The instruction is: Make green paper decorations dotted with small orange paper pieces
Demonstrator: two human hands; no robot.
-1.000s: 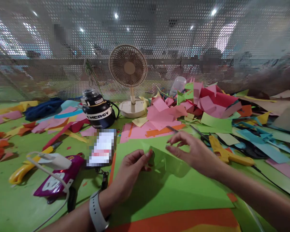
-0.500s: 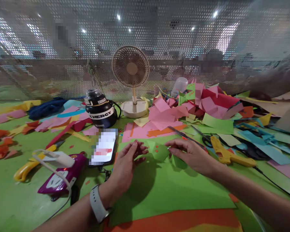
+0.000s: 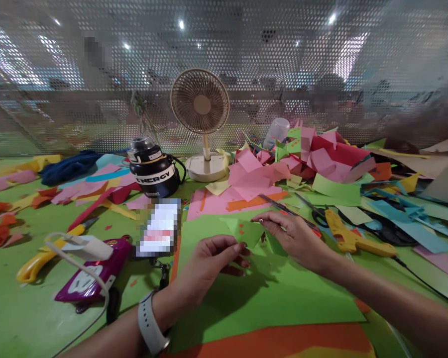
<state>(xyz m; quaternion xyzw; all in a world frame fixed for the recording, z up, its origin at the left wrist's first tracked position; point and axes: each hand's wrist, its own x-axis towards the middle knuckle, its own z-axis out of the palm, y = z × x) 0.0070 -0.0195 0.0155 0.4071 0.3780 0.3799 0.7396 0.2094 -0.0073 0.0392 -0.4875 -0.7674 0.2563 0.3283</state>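
Observation:
A small folded green paper piece [image 3: 251, 232] with red diamond-shaped marks stands over the larger green sheet [image 3: 269, 293]. My right hand [image 3: 293, 236] pinches its right side between thumb and forefinger. A dark, ragged-looking spot shows just under those fingertips. My left hand [image 3: 216, 261] is in front of the piece and to its left, above the sheet, apart from the paper. Its thumb and forefinger come together in a pinch while the other fingers curl below. Whatever they hold, if anything, is too small to make out.
Left are a phone [image 3: 159, 227], a purple power strip [image 3: 93, 271] with a charger, and a yellow-handled cutter [image 3: 37, 264]. Right lie scissors [image 3: 317, 217] and a yellow glue gun [image 3: 345, 233]. Behind stand a bottle [image 3: 153, 171], a fan [image 3: 201, 102] and heaped paper scraps [image 3: 261, 174].
My left hand has moved right and toward me, and its spread fingers have drawn into a pinch. My right hand stays at the green piece, shifted slightly left.

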